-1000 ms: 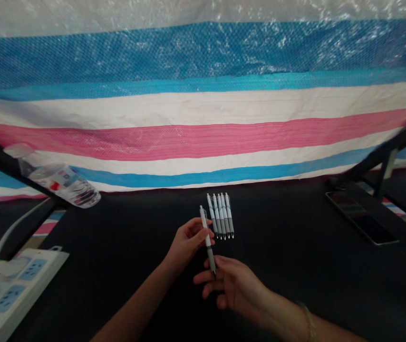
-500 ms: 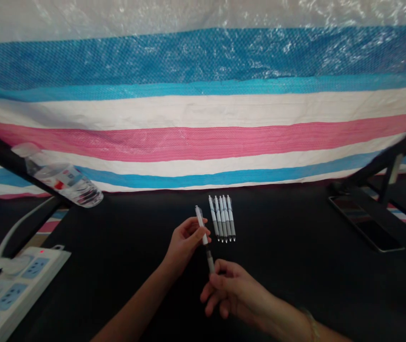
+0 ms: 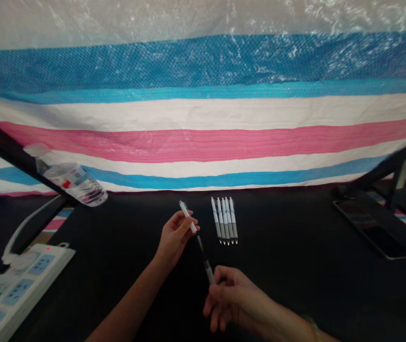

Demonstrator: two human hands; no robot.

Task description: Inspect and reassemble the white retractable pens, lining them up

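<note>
Holding white barrel (image 3: 185, 212), gray grip (image 3: 209, 273), bottle label (image 3: 70, 178) unreadable

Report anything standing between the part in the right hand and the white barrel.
Nothing visible stands between the refill, projecting from the grey grip in the right hand, and the white barrel in the left hand. The row of pens lies off to the right.

Both hands were pinched at the fingertips, well apart from each other.
The left forearm (image 3: 131, 294) slanted up from the lower edge, its hand (image 3: 176, 232) reaching farther out, thumb pressed toward bent fingers. The right forearm (image 3: 285, 318) came in from the lower right; the right hand (image 3: 233, 297) lay nearer the body, thumb against the index finger, the other fingers loosely curled beneath.
</note>
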